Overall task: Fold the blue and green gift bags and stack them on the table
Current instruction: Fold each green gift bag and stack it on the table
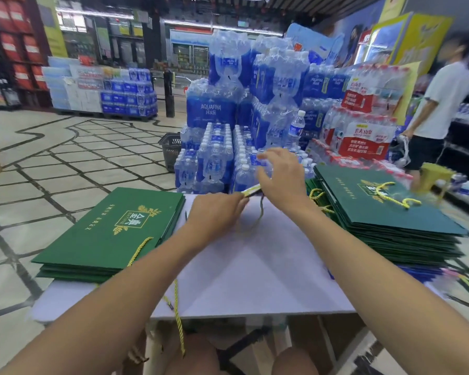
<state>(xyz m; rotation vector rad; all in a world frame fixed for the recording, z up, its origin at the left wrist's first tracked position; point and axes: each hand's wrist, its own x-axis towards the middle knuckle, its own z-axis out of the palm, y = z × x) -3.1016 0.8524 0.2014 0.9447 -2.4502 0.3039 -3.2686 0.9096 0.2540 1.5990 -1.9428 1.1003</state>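
Observation:
A low stack of folded green gift bags (111, 226) with a gold logo lies on the left of the white table (255, 266). A taller stack of green bags (385, 207) sits on the right, with blue bags (423, 270) under it. At the table's far edge, my left hand (217, 215) pinches a thin, blurred gift bag (252, 190) seen edge-on, a yellow-green strip. A dark cord loop (260, 212) hangs from it. My right hand (279, 180) holds its other end, with the upper fingers lifted.
Shrink-wrapped packs of water bottles (222, 147) are piled right behind the table. A dark shopping basket (171, 150) stands on the tiled floor at the left of them. A person in a white shirt (441, 104) walks at the far right. A yellow cord (178, 315) dangles over the table's front edge.

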